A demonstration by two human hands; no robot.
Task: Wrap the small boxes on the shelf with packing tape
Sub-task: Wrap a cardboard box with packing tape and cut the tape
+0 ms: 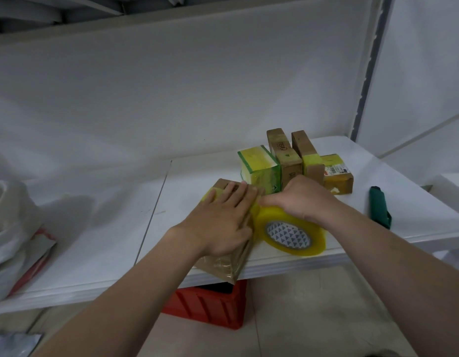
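Note:
A flat brown cardboard box (223, 265) lies at the front edge of the white shelf (313, 256), partly overhanging it and covered in clear tape. My left hand (223, 217) presses flat on its top with straight fingers. My right hand (304, 199) grips a roll of yellowish packing tape (291, 231) that stands right against the box's right side, a strip of tape running onto the box. Behind my hands stand several small boxes: a green and yellow one (259, 167), two upright brown ones (285, 157) (309, 157), and a low taped one with a label (337, 173).
A green utility knife (379, 206) lies on the shelf at the right. White plastic bags (12, 228) with a red parcel sit at the left. A red crate (210, 305) stands on the floor under the shelf. A white wall panel backs the shelf.

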